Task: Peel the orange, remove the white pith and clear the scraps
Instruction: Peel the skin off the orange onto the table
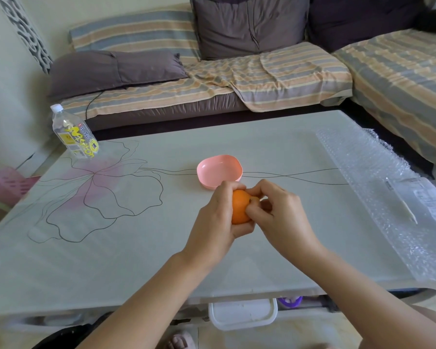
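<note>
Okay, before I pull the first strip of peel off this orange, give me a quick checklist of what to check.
1. Orange held steady: the left hand grips the orange from the side. Ok.
2. Peeling fingers in place: the right hand pinches at the top right of the orange. Ok.
3. Peel already broken open: the fingers hide that spot. Cannot tell.
4. Somewhere for scraps: the pink bowl sits on the table just beyond the hands, with nothing visible inside. Ok.
5. Bottle out of the way: the bottle stands at the far left corner, well away from both hands. Ok.
</note>
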A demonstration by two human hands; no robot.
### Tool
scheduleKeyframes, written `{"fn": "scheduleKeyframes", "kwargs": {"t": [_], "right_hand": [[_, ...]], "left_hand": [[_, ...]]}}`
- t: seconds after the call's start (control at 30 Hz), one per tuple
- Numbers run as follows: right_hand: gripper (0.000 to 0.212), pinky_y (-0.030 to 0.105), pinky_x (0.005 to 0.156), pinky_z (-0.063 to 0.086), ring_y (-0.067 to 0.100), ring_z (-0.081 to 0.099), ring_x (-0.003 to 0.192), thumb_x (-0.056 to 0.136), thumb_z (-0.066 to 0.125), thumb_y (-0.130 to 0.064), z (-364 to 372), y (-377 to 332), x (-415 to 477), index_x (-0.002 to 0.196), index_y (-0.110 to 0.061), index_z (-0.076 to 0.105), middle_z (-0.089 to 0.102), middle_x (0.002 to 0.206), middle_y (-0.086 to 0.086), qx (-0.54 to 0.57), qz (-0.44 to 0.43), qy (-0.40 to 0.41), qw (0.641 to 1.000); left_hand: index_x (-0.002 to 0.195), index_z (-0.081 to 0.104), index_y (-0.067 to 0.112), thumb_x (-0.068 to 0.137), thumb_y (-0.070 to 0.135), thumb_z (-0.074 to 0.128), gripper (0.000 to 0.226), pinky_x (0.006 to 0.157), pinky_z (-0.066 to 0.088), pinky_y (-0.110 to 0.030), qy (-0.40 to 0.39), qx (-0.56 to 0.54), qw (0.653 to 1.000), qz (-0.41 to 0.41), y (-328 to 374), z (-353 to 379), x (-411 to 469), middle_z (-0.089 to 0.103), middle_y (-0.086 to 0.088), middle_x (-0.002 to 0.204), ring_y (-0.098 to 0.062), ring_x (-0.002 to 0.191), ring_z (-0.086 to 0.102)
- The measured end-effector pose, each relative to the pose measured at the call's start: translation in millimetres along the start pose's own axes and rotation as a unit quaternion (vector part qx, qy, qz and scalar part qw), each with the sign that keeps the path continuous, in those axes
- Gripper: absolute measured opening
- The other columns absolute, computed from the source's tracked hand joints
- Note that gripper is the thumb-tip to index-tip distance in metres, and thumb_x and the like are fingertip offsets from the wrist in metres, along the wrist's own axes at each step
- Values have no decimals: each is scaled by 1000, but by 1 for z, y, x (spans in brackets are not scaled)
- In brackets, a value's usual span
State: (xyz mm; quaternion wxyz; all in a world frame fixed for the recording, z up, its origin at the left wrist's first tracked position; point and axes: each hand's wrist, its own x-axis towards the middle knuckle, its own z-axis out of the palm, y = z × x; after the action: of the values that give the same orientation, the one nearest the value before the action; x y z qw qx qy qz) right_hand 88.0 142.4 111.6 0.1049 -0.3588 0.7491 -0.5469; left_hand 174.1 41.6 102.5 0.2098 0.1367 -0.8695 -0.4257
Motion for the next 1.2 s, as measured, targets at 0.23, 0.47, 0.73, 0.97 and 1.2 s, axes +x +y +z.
{"fn": "scheduleKeyframes", "kwargs": {"t": [0.23, 0.47, 0.73, 0.97, 1.2], "right_hand": [[11, 11, 46, 33, 6, 44, 51, 84, 51, 0, -1, 2, 0, 83, -6, 60, 49, 59, -6, 19, -7, 19, 1000], [25, 6, 57, 42, -3, 61, 68, 87, 58, -4, -8, 7, 3, 103, -21, 69, 65, 88, -11, 31, -17, 1, 999], [24, 21, 80, 51, 6, 62, 91, 89, 59, -15, -7, 20, -7, 110, -18, 70, 64, 101, -3, -63, -171, -109, 977], [26, 31, 65, 48, 16, 58, 70, 84, 55, -22, 4, 21, -7, 99, -11, 73, 60, 76, 4, -106, -177, -54, 977], [22, 18, 69, 52, 8, 58, 71, 77, 59, -12, 5, 17, -7, 93, -9, 74, 58, 72, 0, -33, -175, -2, 984]], "left_hand": [[124, 41, 25, 81, 4, 68, 55, 74, 58, -27, 29, -13, 999, 11, -2, 6, 3, 58, 5, 113, -11, 95, 64], [132, 35, 25, 89, 21, 64, 53, 76, 50, -21, -72, -16, 997, -13, -6, -6, 10, 55, 2, 113, -8, 89, 59], [93, 62, 26, 63, 27, 83, 37, 65, 56, -28, -149, 5, 979, -139, -12, -28, 2, 67, 7, 86, -5, 73, 64], [90, 49, 22, 69, 29, 79, 37, 51, 41, -10, -93, 86, 986, -110, -12, -22, -5, 58, 10, 79, -3, 63, 54], [95, 46, 29, 70, 27, 80, 42, 54, 44, -11, -57, 48, 993, -89, -6, -19, -10, 57, 11, 85, -4, 70, 57]]}}
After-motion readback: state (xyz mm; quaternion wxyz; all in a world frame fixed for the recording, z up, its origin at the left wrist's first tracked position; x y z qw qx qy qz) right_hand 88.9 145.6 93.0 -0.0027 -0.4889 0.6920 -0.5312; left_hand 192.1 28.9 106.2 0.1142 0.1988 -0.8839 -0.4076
